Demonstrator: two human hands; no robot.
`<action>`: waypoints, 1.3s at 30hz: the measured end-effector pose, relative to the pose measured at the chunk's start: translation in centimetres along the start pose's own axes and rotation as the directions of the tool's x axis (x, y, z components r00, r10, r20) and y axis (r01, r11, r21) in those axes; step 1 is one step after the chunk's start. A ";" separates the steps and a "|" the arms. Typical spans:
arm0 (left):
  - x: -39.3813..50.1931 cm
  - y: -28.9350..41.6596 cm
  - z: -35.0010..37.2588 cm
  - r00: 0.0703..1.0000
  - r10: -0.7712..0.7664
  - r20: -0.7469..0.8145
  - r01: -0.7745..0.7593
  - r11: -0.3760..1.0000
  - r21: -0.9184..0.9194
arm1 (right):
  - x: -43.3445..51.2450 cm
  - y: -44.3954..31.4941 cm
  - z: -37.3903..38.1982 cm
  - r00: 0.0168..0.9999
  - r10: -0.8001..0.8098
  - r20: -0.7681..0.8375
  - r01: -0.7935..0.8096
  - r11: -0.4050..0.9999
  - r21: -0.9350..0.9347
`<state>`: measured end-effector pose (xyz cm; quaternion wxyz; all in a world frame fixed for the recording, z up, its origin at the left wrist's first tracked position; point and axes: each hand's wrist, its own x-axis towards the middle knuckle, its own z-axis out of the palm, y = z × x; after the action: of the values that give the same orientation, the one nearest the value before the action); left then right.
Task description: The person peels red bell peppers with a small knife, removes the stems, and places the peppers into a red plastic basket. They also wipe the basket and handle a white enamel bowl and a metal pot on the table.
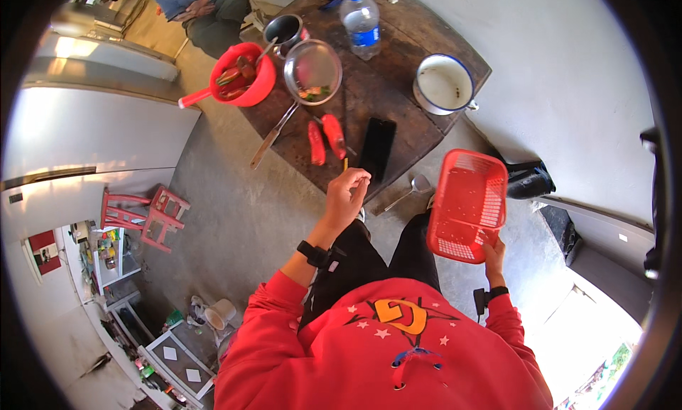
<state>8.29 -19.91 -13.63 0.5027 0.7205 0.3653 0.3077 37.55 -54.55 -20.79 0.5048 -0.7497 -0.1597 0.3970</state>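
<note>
My right hand point(495, 253) grips the near end of a red plastic basket point(443, 218) with slotted sides, held out beside the table corner; no contents show in it. My left hand point(347, 194) is raised by the table's near corner with its fingers curled toward the thumb. Whether anything is pinched there is hidden; a short yellow piece point(346, 164) shows just beyond the knuckles. Past that hand, a black smartphone point(379, 141) lies on the dark wooden table point(394, 90). To its left are two red peppers point(334, 136).
A red long-handled colander point(269, 82) contains peppers. Nearby stand a metal mug point(282, 29), a clear bowl point(311, 64) with food scraps, a water bottle point(362, 24) and an enamel pot point(444, 85). A metal spatula point(420, 184) lies low beside the table. Another person point(205, 16) sits beyond; red stools point(160, 218) stand left.
</note>
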 end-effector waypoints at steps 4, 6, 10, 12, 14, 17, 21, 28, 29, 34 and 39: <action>-2.2 -2.9 -6.4 0.997 -0.049 -0.057 0.048 0.998 -0.032 | -5.5 -2.2 1.8 0.993 0.032 -0.110 -0.029 0.999 0.034; -2.7 -4.1 -9.1 0.978 -0.133 -0.162 0.120 0.989 -0.086 | -6.8 -3.6 3.3 0.992 0.048 -0.120 -0.046 0.999 0.020; -2.7 -5.5 -12.4 0.932 -0.235 -0.277 0.269 0.959 0.089 | -6.2 -5.9 6.6 1.000 0.021 0.004 -0.021 0.981 0.190; -1.9 -6.0 -12.0 0.919 -0.251 -0.304 0.324 0.920 0.219 | -4.9 -6.6 7.9 0.999 -0.019 0.047 0.009 0.982 0.188; -0.7 -6.2 -9.7 0.905 -0.286 -0.315 0.373 0.889 0.264 | -3.5 -7.4 8.4 0.995 -0.024 0.099 0.004 0.981 0.196; 3.2 -6.9 -6.1 0.922 -0.140 -0.360 0.334 0.756 0.562 | -2.1 -8.8 8.5 0.986 -0.014 0.163 -0.009 0.990 0.141; 7.3 -7.4 -3.3 0.872 -0.309 -0.379 0.484 0.656 0.579 | -2.1 -9.9 9.1 0.996 -0.033 0.077 0.021 0.988 0.151; 8.5 -9.6 -3.2 0.926 -0.208 -0.314 0.367 0.686 0.628 | -5.3 -9.0 14.1 0.986 0.005 -0.169 0.037 0.970 0.241; 8.2 -9.9 -3.7 0.940 -0.194 -0.282 0.334 0.703 0.628 | -5.8 -8.8 15.0 0.977 0.038 -0.212 0.014 0.971 0.240; 8.1 -10.2 -6.2 0.982 -0.095 -0.161 0.170 0.816 0.553 | -7.4 -8.2 18.1 0.969 0.066 -0.240 -0.004 0.968 0.251; 7.2 -8.0 -8.8 0.982 0.007 -0.190 0.059 0.937 0.343 | -6.1 -8.7 18.5 0.991 -0.021 -0.135 0.056 0.964 0.259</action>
<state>3.34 -7.69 -17.97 0.3350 0.7607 0.4691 0.2985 21.05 -42.98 -13.70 0.6165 -0.6976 -0.0866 0.3546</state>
